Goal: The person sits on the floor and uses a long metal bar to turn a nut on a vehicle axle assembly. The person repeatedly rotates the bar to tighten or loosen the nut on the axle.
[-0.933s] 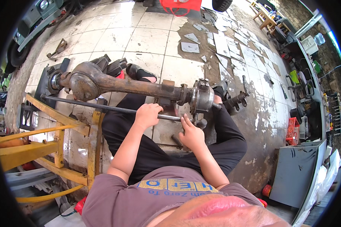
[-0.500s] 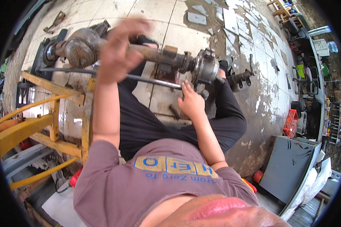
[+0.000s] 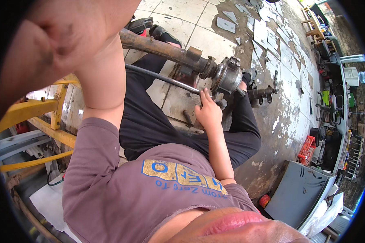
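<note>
A rusty axle housing (image 3: 162, 48) lies across the tiled floor over my black-trousered legs, ending in a grey hub (image 3: 227, 75). Below it a thin steel rod (image 3: 162, 79) runs alongside toward the hub. My right hand (image 3: 209, 111) is wrapped around the rod's end just under the hub. Raised very close to the camera, my left hand (image 3: 56, 36) fills the upper left; it is blurred and nothing shows in it. It hides the axle's left part.
A yellow metal stand (image 3: 36, 109) is at my left. A short splined shaft (image 3: 263, 93) lies right of the hub, a small bolt (image 3: 187, 117) on the tiles by my knee. A red crate (image 3: 307, 148), a grey panel (image 3: 300, 194) and broken tile pieces (image 3: 267, 24) lie to the right.
My left hand has let go of the rod and risen up toward the camera. My right hand has stayed at the rod by the hub. The view has tilted nearer.
</note>
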Tool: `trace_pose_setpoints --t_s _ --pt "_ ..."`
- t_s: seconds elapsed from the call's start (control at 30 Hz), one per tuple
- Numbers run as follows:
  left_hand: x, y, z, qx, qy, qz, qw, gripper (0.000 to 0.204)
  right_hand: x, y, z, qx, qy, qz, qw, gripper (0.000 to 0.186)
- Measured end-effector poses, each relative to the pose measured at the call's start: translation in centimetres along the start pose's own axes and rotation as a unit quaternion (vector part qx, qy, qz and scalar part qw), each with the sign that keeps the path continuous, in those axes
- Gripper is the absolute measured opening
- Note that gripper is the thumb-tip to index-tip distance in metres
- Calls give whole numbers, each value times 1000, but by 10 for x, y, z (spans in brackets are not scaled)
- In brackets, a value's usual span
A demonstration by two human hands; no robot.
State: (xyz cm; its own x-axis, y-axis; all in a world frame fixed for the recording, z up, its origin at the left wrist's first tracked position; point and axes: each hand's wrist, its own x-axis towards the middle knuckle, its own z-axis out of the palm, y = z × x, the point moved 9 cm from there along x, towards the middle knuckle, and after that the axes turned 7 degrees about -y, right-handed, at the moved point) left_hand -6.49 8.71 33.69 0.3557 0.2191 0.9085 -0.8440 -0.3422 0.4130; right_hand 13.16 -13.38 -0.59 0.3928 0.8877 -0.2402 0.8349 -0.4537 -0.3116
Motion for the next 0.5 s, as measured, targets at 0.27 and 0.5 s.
trace_pose_setpoints --t_s 0.27,0.5 --pt "8 7 0 5 -5 -9 1000 40 11 -3 -1 -16 10 -5 1000 62" --pt "9 6 10 5 -21 -10 1000 38 -2 6 4 -16 -22 10 1000 66"
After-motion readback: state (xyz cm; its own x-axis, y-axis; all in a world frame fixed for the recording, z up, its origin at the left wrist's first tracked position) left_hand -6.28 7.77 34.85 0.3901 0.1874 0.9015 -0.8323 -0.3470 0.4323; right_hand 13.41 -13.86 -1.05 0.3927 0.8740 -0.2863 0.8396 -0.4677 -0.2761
